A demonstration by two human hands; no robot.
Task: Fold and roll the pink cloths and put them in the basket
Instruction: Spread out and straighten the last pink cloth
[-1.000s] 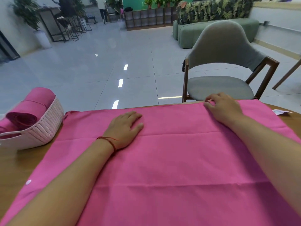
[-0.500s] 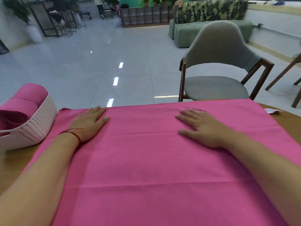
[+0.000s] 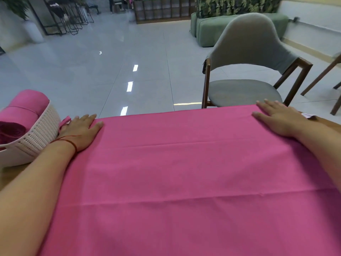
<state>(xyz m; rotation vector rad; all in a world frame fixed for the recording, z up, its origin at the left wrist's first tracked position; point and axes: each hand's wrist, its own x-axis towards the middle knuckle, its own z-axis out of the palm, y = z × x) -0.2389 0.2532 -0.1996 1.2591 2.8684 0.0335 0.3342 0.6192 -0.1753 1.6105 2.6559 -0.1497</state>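
A large pink cloth [image 3: 184, 172] lies spread flat over the wooden table, with faint crease lines running across it. My left hand [image 3: 81, 130] rests palm down on the cloth's far left corner, fingers apart, right beside the basket. My right hand [image 3: 278, 120] lies flat on the far right corner, fingers apart. A white woven basket [image 3: 36, 137] stands at the left edge of the table. It holds rolled pink cloths [image 3: 22, 111].
A grey chair with a wooden frame [image 3: 245, 71] stands just beyond the table's far edge on the right. A small white scrap of paper [image 3: 308, 115] lies on the table past my right hand. A tiled floor, a green sofa and shelves are farther off.
Both hands have slid outward along the cloth's far edge, the left toward the basket and the right toward the far right corner. The cloth lies flatter.
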